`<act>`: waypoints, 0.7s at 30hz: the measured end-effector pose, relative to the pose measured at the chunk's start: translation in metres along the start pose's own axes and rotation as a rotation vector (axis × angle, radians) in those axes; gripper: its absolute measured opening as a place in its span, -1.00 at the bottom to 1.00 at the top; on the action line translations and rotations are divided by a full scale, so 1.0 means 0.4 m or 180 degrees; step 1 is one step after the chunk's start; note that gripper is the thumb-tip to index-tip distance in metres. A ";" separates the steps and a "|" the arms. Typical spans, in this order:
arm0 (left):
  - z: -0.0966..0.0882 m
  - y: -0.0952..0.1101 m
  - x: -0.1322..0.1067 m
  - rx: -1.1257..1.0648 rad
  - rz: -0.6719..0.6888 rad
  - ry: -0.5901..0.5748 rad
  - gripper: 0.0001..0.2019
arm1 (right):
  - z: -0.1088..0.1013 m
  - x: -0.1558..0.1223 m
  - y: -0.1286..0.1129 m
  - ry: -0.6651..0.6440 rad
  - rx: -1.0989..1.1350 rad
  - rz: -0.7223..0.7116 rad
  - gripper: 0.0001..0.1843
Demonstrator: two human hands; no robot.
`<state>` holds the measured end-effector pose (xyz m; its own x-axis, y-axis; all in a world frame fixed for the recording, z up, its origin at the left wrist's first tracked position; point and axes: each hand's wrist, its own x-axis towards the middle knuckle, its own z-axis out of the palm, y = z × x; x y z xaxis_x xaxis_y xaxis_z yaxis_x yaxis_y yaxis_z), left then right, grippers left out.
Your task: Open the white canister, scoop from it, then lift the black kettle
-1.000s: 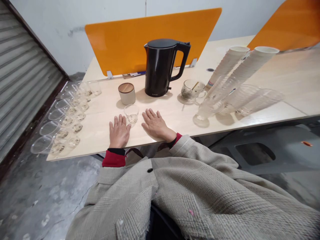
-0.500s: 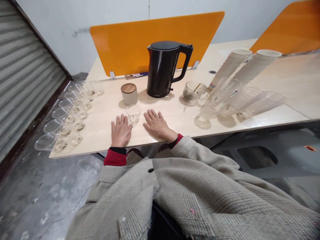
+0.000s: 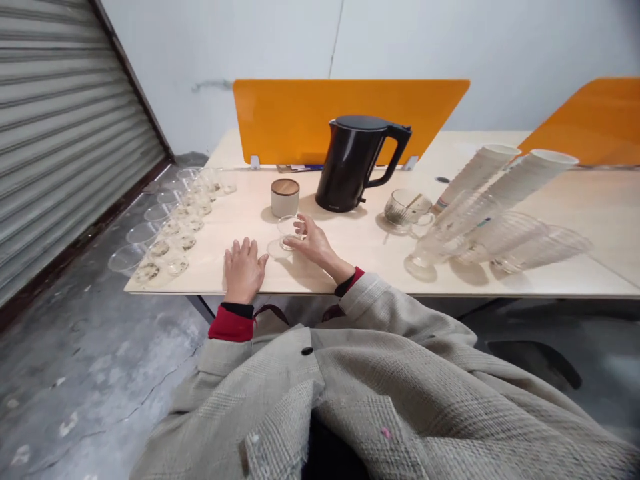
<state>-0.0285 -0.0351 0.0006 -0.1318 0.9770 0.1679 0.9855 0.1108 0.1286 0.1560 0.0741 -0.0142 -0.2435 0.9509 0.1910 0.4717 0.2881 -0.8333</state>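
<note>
My right hand [image 3: 317,244] grips a small clear plastic cup [image 3: 287,231] between thumb and fingers, in front of a pale canister with a wooden lid [image 3: 285,198]. The cup looks close to the tabletop; I cannot tell whether its base touches. Palm down, my left hand [image 3: 245,272] lies flat near the table's front edge with its fingers spread, holding nothing. Behind the right hand stands a black electric kettle [image 3: 350,163], its handle to the right.
Rows of clear cups with dark bits inside [image 3: 160,249] fill the table's left end. A ribbed glass cup [image 3: 406,208] with a stick in it stands right of the kettle. Leaning stacks of paper cups [image 3: 525,180] and clear cups [image 3: 535,250] occupy the right. An orange divider [image 3: 280,120] runs behind.
My right hand has gone from lying flat on the table to gripping the clear plastic cup. The left hand stays flat. The camera view has tilted upward and turned left.
</note>
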 end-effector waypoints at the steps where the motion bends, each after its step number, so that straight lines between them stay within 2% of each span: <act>1: 0.000 -0.015 -0.009 0.0015 -0.0067 0.0019 -0.39 | 0.006 -0.002 -0.001 0.0059 -0.0019 -0.0007 0.01; 6: 0.018 -0.051 -0.031 -0.0099 -0.0209 0.0141 -0.35 | 0.013 0.012 -0.021 0.0253 -0.0258 -0.0328 -0.11; 10: 0.033 -0.045 -0.035 -0.0249 -0.0175 0.0259 -0.38 | 0.052 0.109 -0.088 0.0126 -0.0303 -0.0700 -0.06; 15: 0.040 -0.049 -0.036 -0.0345 -0.0126 0.0292 -0.40 | 0.188 0.284 -0.163 0.0062 -0.0135 -0.0628 -0.03; 18: 0.043 -0.052 -0.039 -0.0367 -0.0102 0.0403 -0.43 | 0.274 0.377 -0.170 0.0161 0.0210 -0.0493 -0.02; 21: 0.044 -0.052 -0.041 -0.0396 -0.0115 0.0424 -0.44 | 0.337 0.448 -0.159 0.0312 0.0554 -0.0195 -0.01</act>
<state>-0.0451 -0.0501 -0.0221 -0.1881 0.9391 0.2877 0.9601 0.1140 0.2554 -0.0319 0.2110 0.0032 -0.1794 0.9411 0.2865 0.3029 0.3299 -0.8941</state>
